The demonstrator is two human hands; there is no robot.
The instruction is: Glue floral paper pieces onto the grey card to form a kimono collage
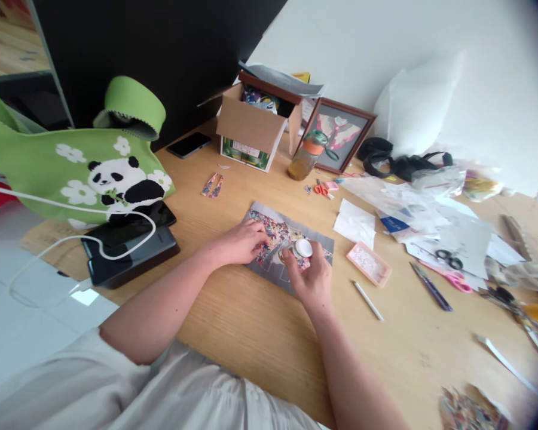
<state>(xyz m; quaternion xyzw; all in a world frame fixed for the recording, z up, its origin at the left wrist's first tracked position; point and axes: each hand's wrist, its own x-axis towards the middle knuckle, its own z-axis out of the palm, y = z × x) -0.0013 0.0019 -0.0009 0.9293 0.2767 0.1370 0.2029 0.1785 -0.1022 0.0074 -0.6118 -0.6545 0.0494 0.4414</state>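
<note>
A grey sheet (319, 240) with a colourful patterned cut-out (273, 232) on it lies on the wooden desk (233, 322). My left hand (242, 242) rests on the sheet's left part, fingers curled down onto the patterned piece. My right hand (311, 278) is closed around a small round white tape roll (303, 248), held over the middle of the sheet. Both forearms reach in from the bottom of the view.
A green panda bag (80, 173) lies over dark devices (130, 251) and a white cable at left. At the back stand a cardboard box (248, 128), a phone (189, 144), a bottle (307, 155) and a framed picture (341, 134). A pink tray (368, 263), white stick (367, 300), scissors (451, 272), papers lie at right.
</note>
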